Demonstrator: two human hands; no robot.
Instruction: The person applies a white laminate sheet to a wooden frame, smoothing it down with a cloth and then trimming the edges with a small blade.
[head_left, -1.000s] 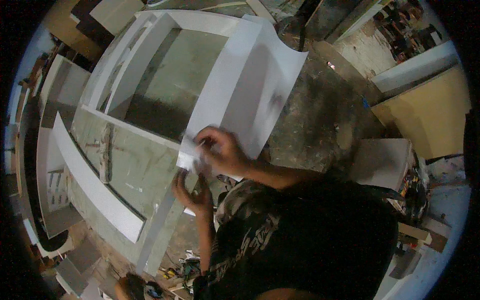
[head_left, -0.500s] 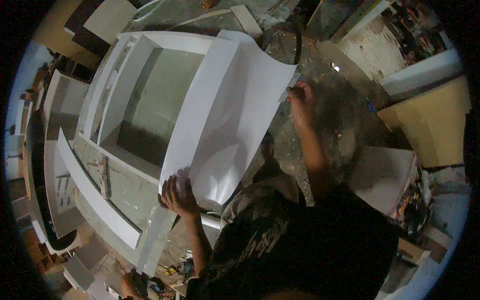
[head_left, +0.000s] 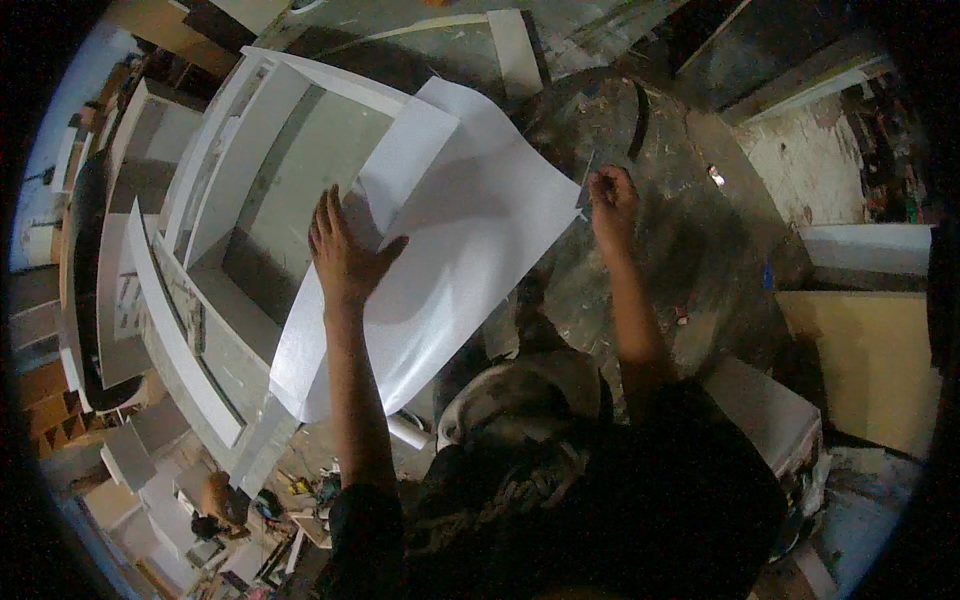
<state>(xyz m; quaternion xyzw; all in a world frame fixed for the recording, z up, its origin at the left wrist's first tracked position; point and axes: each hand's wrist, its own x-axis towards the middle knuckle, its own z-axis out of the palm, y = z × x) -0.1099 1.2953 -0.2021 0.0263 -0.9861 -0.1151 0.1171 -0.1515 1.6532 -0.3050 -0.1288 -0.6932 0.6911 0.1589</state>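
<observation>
Your left hand (head_left: 345,250), spread wide, lies over the glossy white sheet (head_left: 480,230), which drapes off the white rectangular frame (head_left: 250,140); your right hand (head_left: 612,195) is pinched narrow beside the sheet's corner, its hold unclear; uneven pressure or a sideways pull could crease it.

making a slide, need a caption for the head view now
Left hand spread over a white sheet along one side of a white frame, right hand near the sheet's corner.
</observation>
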